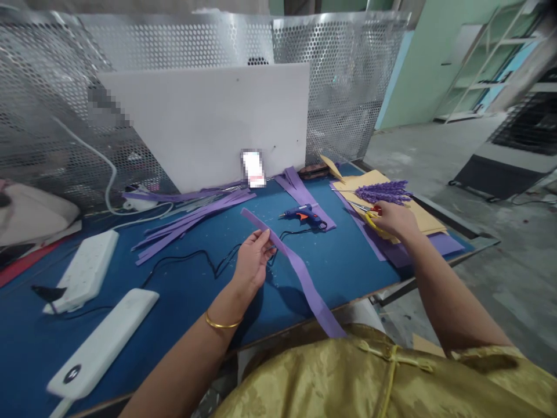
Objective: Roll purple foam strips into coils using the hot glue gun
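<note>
Purple strip is pinched in L hand above table; scissors apparently gripped in R hand by yellow sheets, grip part-hidden. Other strips already cut; held pc. not yet fixed.

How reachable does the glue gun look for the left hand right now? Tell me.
Probably yes: the glue gun lies uncovered just beyond the left hand, though that hand holds a purple strip.

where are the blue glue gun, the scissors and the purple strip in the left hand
Blue glue gun point(301, 210): head view, on its blue body.
Scissors point(370, 220): head view, on the yellow handle.
Purple strip point(302, 276): head view, about midway along its length.
</note>
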`<state>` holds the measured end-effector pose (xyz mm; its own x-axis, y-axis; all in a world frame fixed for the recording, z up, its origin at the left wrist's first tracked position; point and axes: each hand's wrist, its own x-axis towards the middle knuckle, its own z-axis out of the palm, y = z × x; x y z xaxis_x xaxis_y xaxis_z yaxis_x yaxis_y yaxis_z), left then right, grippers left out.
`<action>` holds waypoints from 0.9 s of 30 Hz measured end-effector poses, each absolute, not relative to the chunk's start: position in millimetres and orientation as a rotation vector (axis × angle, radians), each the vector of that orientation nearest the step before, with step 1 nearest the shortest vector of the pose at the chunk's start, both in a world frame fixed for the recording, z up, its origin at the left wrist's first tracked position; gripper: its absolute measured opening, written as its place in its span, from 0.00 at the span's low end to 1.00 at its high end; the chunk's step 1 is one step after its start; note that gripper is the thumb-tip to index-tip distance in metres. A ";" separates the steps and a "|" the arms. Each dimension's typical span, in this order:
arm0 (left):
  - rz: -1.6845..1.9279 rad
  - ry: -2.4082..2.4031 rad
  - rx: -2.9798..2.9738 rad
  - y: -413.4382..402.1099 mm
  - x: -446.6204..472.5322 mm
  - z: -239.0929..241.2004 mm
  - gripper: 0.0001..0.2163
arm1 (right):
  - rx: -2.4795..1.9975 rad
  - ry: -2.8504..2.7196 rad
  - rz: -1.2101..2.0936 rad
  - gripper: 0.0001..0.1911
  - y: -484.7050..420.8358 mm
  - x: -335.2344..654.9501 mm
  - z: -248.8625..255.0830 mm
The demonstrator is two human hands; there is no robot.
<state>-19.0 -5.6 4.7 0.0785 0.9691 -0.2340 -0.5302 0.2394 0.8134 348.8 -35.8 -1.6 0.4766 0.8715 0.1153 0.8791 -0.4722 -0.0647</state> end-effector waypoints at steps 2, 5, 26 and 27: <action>1.265 0.898 0.671 -4.8 -20.1 4.7 0.22 | -2.616 -1.646 -0.044 0.19 -31.5 356.5 0.3; 1.327 0.924 0.790 -2.6 -20.8 5.4 0.21 | -2.576 -1.654 -0.054 0.16 -26.9 342.1 15.3; 1.427 1.039 0.729 16.3 -16.0 2.4 0.21 | -1.080 -1.509 1.103 0.15 18.0 164.2 7.6; 1.392 1.047 0.759 13.8 -15.0 0.9 0.21 | -1.085 -1.501 1.081 0.16 15.5 161.7 4.8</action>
<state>-15.0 13.8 0.9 -0.1125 0.9846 -0.1339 -0.4020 0.0782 0.9123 161.7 15.5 4.8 -0.1474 0.9698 0.1941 0.1230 0.2127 -0.9694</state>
